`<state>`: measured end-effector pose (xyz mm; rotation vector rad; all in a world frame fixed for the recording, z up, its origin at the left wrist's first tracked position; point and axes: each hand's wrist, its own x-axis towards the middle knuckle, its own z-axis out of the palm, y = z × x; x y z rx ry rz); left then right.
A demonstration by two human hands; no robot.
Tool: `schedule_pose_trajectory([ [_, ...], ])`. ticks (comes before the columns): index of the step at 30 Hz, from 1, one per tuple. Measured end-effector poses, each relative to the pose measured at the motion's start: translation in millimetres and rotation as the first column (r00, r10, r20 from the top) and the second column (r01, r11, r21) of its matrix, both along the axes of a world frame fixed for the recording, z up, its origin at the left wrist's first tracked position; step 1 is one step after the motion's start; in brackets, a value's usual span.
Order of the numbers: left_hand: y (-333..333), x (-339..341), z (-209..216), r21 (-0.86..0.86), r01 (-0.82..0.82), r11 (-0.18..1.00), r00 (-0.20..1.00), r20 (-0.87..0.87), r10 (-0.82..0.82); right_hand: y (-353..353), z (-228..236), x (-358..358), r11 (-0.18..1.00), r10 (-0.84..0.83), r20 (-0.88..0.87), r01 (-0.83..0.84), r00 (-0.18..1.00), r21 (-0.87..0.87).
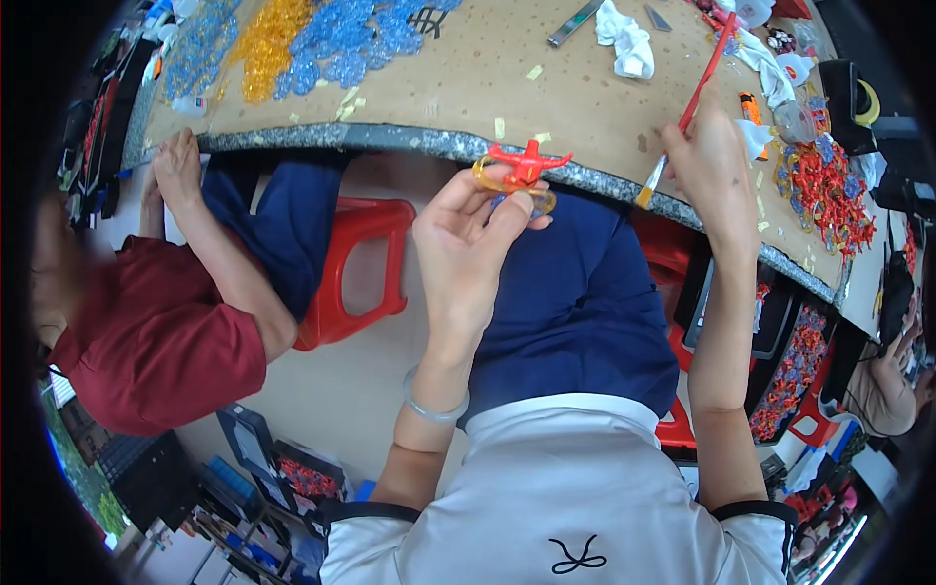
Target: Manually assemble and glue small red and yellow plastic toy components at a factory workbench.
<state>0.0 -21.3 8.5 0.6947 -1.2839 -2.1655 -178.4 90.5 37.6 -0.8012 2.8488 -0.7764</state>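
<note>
My left hand (478, 219) is closed on a small red plastic figure (527, 168) with clear yellow and bluish parts around its base. It is held up at the table's near edge, over my lap. Held between the fingers of my right hand (710, 161) is a paintbrush (708, 73) with a long red handle. Its bristles point down toward the table edge, to the right of the figure and apart from it. The underside of the figure is hidden by my fingers.
Piles of clear blue pieces (341, 44) and yellow pieces (263, 49) lie at the table's far left. A red and blue heap (829, 195) sits at the right. White cloth (626, 39) and a blade (657, 18) lie ahead. A person in maroon (185, 341) sits at left by a red stool (361, 263).
</note>
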Motion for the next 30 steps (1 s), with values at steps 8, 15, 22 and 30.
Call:
schedule_pose_trajectory([
  [8, 2, -5, -2, 0.059, 0.051, 0.997, 0.999, -0.001, -0.051, -6, 4, 27, 0.919, 0.143, -0.160, -0.191, 0.977, -0.345],
  [15, 11, -15, 0, 0.051, 0.048, 0.998, 0.999, 0.013, -0.049, -12, -12, 50, 0.714, 0.442, 0.504, 0.050, 0.742, -0.699],
  [22, 13, -15, -1, 0.116, 0.046, 0.992, 0.999, -0.013, -0.045, -11, -16, 43, 0.675, 0.485, 0.589, 0.151, 0.646, -0.722],
  [30, 15, -18, -8, 0.106, 0.040, 0.994, 0.998, -0.045, -0.035, -12, -18, 42, 0.643, 0.494, 0.583, 0.180, 0.645, -0.745],
])
